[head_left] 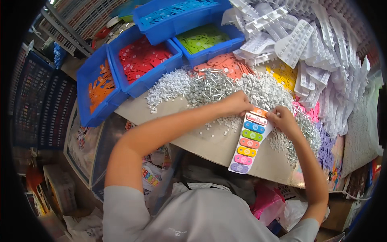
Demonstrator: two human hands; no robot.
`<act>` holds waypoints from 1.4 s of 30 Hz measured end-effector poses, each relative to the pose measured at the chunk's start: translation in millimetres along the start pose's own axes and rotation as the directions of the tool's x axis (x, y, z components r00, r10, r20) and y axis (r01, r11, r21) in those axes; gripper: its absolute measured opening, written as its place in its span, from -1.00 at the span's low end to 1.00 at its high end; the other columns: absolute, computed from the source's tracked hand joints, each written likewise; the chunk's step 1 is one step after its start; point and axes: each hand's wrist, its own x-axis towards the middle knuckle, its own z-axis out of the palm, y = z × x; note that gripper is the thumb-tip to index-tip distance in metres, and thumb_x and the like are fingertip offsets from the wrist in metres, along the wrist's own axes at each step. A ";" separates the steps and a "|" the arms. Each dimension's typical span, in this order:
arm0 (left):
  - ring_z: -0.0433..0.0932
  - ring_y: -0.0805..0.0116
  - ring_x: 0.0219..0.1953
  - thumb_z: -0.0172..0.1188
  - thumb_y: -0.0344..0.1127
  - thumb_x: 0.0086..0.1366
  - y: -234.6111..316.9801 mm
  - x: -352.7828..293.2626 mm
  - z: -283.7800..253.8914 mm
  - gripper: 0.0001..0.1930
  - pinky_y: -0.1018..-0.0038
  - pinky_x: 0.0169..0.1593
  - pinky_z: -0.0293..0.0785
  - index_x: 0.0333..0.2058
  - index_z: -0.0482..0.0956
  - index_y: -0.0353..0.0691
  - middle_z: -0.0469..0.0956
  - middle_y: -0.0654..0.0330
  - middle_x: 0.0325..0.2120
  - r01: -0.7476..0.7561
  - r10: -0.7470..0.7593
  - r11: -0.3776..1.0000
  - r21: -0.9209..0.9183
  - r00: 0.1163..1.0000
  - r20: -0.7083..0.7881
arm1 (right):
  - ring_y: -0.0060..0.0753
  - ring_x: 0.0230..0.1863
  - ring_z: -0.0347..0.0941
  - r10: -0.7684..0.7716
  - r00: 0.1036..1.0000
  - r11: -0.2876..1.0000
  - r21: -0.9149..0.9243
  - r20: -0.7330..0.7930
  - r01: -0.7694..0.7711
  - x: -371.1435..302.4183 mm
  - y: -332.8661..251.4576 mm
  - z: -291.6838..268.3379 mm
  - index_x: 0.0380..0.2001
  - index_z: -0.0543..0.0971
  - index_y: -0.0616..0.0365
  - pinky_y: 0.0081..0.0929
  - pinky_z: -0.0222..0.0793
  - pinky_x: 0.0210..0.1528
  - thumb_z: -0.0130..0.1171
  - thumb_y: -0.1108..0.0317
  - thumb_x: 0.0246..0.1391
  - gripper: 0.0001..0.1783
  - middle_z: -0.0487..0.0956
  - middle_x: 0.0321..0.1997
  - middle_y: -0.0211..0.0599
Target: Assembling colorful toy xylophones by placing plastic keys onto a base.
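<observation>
A toy xylophone [252, 144] with a white tapered base and a row of coloured bars lies tilted over the table's front edge. Its narrow orange-barred end points away from me, its purple-barred end toward me. My left hand [238, 103] is closed at the far left corner, beside the orange bar [259, 111]. At the right end of that same bar, the fingers of my right hand [284, 121] are pinched together. Fingertips partly hide the bar's ends. Just beyond my hands lie heaps of silver screws [211, 86] and white washers [266, 88].
Blue bins hold orange bars [102, 86], red bars [143, 58], green bars [203, 38] and blue bars [177, 12]. White xylophone bases [322, 52] are piled at the far right. Loose purple bars [325, 145] lie right of my right forearm. Dark blue crates [32, 101] stand left.
</observation>
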 end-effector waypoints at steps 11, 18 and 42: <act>0.60 0.09 -0.24 0.30 -0.34 0.26 -16.9 -133.7 -57.9 -0.88 0.27 -0.17 0.52 -0.34 0.64 -0.27 0.62 0.12 -0.34 0.013 0.560 0.748 0.663 0.523 -0.642 | -0.51 -0.42 0.27 -0.315 0.426 0.920 -0.384 -0.848 -0.084 -150.0 142.0 -18.1 -0.14 0.51 0.28 -0.48 0.29 -0.31 0.10 0.36 0.35 -0.82 0.42 -0.43 -0.39; 0.48 0.17 -0.17 0.33 -0.36 0.18 -49.3 -133.4 -90.5 -0.93 0.26 0.00 0.32 -0.40 0.65 -0.19 0.53 0.20 -0.38 0.148 0.567 0.598 0.788 0.617 -0.546 | -0.31 -0.37 0.35 -0.148 0.508 0.945 -0.272 -0.849 -0.180 -153.1 188.4 3.6 -0.07 0.49 0.29 -0.35 0.35 -0.24 0.08 0.41 0.34 -0.81 0.47 -0.38 -0.19; 0.52 0.62 -0.42 0.26 -0.41 0.36 3.9 -122.8 3.0 -0.89 0.67 -0.41 0.40 -0.22 0.65 -0.33 0.62 0.25 -0.43 -0.131 0.003 0.906 -0.402 0.953 -0.303 | -0.52 -0.43 0.38 -0.031 0.478 0.962 -0.156 -0.878 -0.223 -175.2 130.5 -21.9 -0.27 0.43 0.26 -0.47 0.36 -0.33 0.09 0.48 0.31 -0.92 0.47 -0.48 -0.30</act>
